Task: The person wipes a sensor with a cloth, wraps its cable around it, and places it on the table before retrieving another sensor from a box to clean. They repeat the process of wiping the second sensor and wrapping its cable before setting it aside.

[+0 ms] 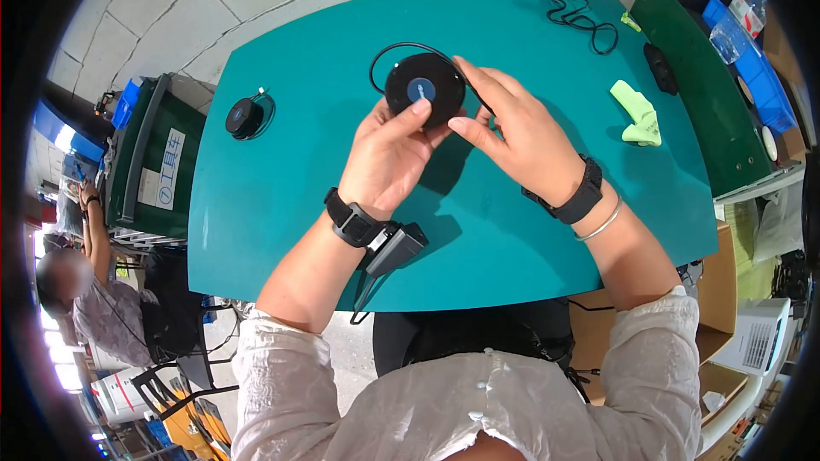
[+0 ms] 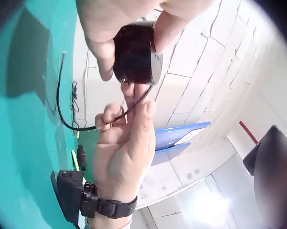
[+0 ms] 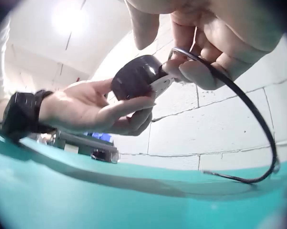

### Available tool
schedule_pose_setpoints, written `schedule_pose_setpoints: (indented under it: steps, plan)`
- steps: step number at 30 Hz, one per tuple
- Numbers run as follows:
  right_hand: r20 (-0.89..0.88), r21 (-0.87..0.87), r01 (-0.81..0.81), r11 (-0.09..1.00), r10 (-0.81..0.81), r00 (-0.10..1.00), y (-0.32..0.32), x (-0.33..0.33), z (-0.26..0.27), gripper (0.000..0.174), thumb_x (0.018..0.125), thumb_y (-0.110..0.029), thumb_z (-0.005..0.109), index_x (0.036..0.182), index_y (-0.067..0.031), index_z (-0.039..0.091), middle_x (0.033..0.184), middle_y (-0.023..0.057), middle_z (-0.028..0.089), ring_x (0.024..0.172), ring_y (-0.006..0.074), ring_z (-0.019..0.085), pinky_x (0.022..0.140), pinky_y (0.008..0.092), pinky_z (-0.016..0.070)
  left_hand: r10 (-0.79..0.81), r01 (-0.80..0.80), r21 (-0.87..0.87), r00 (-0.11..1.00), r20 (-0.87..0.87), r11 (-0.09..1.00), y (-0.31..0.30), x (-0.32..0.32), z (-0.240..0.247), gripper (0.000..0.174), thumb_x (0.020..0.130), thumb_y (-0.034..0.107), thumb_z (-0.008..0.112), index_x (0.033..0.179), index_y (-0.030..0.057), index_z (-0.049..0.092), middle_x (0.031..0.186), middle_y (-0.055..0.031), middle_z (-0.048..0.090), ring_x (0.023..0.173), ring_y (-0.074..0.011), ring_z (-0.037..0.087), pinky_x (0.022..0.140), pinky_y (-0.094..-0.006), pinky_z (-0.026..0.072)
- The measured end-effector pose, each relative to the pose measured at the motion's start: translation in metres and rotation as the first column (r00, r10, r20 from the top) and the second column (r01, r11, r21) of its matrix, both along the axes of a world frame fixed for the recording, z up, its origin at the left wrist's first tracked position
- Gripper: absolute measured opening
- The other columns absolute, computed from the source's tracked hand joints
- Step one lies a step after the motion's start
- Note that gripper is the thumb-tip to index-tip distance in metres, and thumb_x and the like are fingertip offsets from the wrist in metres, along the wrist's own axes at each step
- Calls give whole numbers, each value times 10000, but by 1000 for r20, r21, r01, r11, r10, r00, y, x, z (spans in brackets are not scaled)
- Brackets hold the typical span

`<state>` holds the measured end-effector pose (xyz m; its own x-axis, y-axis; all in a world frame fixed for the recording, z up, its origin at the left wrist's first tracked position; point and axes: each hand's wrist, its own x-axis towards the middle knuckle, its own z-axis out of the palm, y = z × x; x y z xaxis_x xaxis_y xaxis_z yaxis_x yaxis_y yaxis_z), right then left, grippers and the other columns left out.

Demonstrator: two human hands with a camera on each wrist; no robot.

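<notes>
A round black puck-shaped device point(image 1: 440, 77) with a blue disc at its centre is held over the table in my left hand point(image 1: 384, 158). The left thumb lies across its face, and the other fingers support it from beneath. From its side runs a thin black cable point(image 3: 250, 106), looping around behind the device in the head view. My right hand point(image 1: 525, 132) is at the device's right side, its fingers curled round the cable close to where it leaves the housing. In the left wrist view, the cable's free end point(image 2: 63, 59) hangs away over the green table.
A second black round device point(image 1: 243, 118) with a coiled cable lies on the table point(image 1: 316, 60) at left. A black cord point(image 1: 564, 13), a light-green cloth-like piece point(image 1: 636, 113) and a black object point(image 1: 660, 68) lie at right. Another person point(image 1: 111, 316) sits beyond the left edge.
</notes>
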<state>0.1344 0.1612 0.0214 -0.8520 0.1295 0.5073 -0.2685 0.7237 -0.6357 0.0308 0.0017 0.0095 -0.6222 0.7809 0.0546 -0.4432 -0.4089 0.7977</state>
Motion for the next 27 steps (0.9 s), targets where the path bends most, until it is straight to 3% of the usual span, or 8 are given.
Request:
schedule_pose_setpoints:
  steps: [7,8,11,13,17,21,25,27]
  plan:
    - [-117,-11,25,1000,-26,993,19,8,13,510,854,-195,659,1347,-141,544,1082,99,618,825,240,600,698,308,514,-182,137,-303,975,-126,943,-6,-4,9,657,843,137,732,1386,-7,393,1389,-129,458,1288,-242,446,1091,-445,369]
    - [-139,94,39,995,-26,990,26,8,15,511,841,-183,660,1339,-142,550,1085,102,621,865,258,607,724,325,518,-48,-47,-309,956,-291,950,-7,-6,9,756,822,146,758,1424,-21,331,1350,-175,479,1294,-277,443,1100,-426,354]
    - [-140,303,16,953,28,990,32,6,14,517,817,-165,666,1323,-146,562,1097,104,626,945,292,611,782,359,519,105,-359,-247,729,-677,900,-13,-15,13,928,770,172,812,1489,-12,255,1388,-246,445,1371,-322,367,1120,-404,333]
    - [-113,406,-20,914,72,991,28,6,11,520,806,-160,671,1315,-149,567,1106,104,628,985,307,606,815,378,517,-195,-366,-311,320,-927,877,-16,-15,22,876,751,185,826,1456,1,342,1415,-228,444,1385,-289,367,1113,-404,347]
    - [-101,405,-134,905,189,977,17,5,11,537,796,-190,706,1313,-139,568,1078,95,631,995,295,602,845,381,509,-256,-146,-484,700,-666,863,-10,-8,18,678,775,32,774,1370,-35,456,1250,-123,595,1129,-189,586,974,-312,476]
    - [-229,217,3,976,48,972,36,6,22,351,832,-195,713,1172,-120,670,939,74,629,851,231,616,725,333,513,-41,-104,-303,898,-437,947,-11,-10,24,537,811,79,765,1271,-66,529,1140,-137,649,1058,-195,629,907,-309,514]
    - [-241,89,133,987,-108,964,34,7,21,223,868,-142,678,1086,-114,716,791,46,586,669,198,551,594,305,457,-85,86,-3,996,26,996,-11,-9,24,380,959,190,604,1227,-67,527,1176,-178,614,1068,-257,630,934,-390,537]
    - [-220,-22,72,997,-75,973,20,7,19,218,892,-138,656,1100,-110,716,741,37,551,616,192,498,565,307,424,-69,68,22,997,35,997,-10,-7,20,356,993,221,542,1212,-59,520,1210,-183,593,1102,-279,611,986,-434,515]
